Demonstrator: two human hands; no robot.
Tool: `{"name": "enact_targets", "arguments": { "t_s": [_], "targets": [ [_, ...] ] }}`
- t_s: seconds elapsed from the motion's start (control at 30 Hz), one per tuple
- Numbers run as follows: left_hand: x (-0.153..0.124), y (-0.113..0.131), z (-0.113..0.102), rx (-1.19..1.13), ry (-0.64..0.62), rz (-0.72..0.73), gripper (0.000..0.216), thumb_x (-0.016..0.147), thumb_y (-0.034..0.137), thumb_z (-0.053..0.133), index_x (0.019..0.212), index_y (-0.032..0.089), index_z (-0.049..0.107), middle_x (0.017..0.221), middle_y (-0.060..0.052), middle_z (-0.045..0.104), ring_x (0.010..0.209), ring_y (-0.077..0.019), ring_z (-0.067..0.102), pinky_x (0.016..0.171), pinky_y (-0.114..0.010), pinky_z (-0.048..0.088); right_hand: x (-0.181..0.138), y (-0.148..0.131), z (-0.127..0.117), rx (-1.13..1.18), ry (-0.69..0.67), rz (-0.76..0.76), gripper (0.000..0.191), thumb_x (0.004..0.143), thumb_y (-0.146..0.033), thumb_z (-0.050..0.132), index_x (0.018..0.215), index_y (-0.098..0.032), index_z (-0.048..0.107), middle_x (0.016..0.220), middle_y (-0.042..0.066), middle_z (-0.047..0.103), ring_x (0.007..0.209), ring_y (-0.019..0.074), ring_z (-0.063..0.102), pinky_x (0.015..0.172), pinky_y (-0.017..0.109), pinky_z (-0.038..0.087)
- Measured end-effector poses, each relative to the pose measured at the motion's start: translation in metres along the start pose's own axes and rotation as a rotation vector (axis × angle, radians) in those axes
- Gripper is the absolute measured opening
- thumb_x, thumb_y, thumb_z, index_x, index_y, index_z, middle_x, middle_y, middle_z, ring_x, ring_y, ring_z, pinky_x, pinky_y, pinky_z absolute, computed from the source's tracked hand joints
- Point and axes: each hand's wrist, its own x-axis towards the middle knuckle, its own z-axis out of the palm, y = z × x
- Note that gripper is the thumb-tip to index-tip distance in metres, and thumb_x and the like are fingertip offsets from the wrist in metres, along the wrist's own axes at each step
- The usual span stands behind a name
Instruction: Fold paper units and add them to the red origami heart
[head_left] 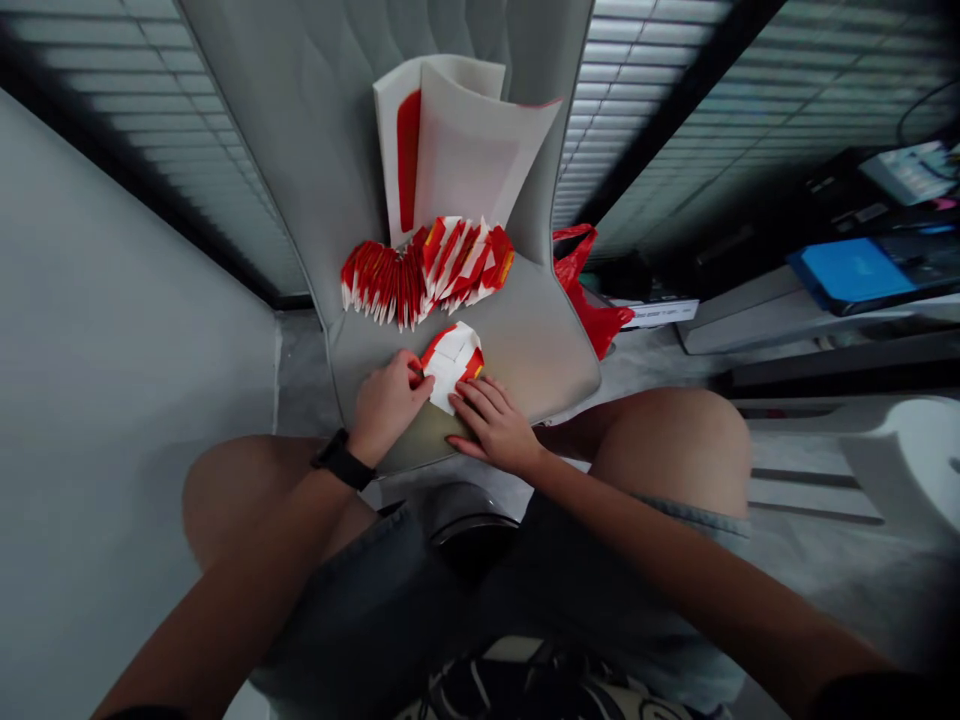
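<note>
A small folded piece of white and red paper (pixel 452 362) lies on the grey chair seat (pixel 540 350). My left hand (pixel 388 405) pinches its left edge with the fingertips. My right hand (pixel 491 425) lies against its lower right edge, fingers spread flat. Above them, many folded red-and-white paper pieces (pixel 427 270) fan out in an overlapping curved row on the seat. Larger white sheets with a red stripe (pixel 457 140) lean upright against the padded backrest (pixel 300 120).
A red plastic bag (pixel 589 295) hangs beyond the seat's right side. A blue folder (pixel 851 272) and other items sit on a low shelf at the right. A grey wall (pixel 112 400) runs along the left, slatted blinds stand behind the chair, and my knees flank the seat's front edge.
</note>
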Motion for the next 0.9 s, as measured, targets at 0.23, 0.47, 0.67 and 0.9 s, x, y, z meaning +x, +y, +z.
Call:
{"name": "enact_targets", "arguments": {
  "t_s": [0.23,0.47,0.67,0.9],
  "targets": [
    [-0.02,-0.013,0.005,0.12,0.006,0.368,0.022,0.097,0.026,0.052,0.114,0.024,0.067,0.114,-0.007,0.069,0.103,-0.0214,0.063,0.089,-0.034,0.048,-0.011,0.005,0.009,-0.009,0.036,-0.104,0.055,0.098,-0.048,0.054,0.143,-0.016,0.057,0.148,0.016,0.054,0.145,0.031,0.044,0.123,0.057,0.034],
    [-0.077,-0.013,0.018,0.32,0.046,0.527,0.036,0.098,0.021,0.048,0.13,0.024,0.065,0.135,-0.01,0.065,0.132,-0.0285,0.053,0.108,-0.049,0.045,-0.028,0.008,0.01,0.004,0.08,-0.226,0.045,0.096,-0.041,0.06,0.135,-0.018,0.065,0.139,0.017,0.063,0.135,0.0327,0.055,0.12,0.057,0.039],
    [-0.101,-0.019,0.039,0.468,0.129,0.58,0.043,0.099,0.023,0.048,0.14,0.018,0.057,0.143,-0.011,0.061,0.136,-0.0278,0.05,0.117,-0.049,0.039,-0.03,0.015,0.023,0.002,0.249,-0.356,0.029,0.098,-0.029,0.061,0.125,-0.021,0.07,0.124,0.012,0.072,0.122,0.0261,0.063,0.115,0.054,0.046],
    [-0.109,-0.021,0.048,0.637,0.151,0.594,0.047,0.097,0.025,0.049,0.143,0.017,0.056,0.144,-0.012,0.06,0.133,-0.0306,0.053,0.115,-0.05,0.037,-0.036,0.002,0.025,-0.046,0.312,-0.362,0.026,0.1,-0.015,0.054,0.117,-0.025,0.071,0.112,0.006,0.074,0.112,0.0214,0.064,0.115,0.052,0.045]
  ]
}}
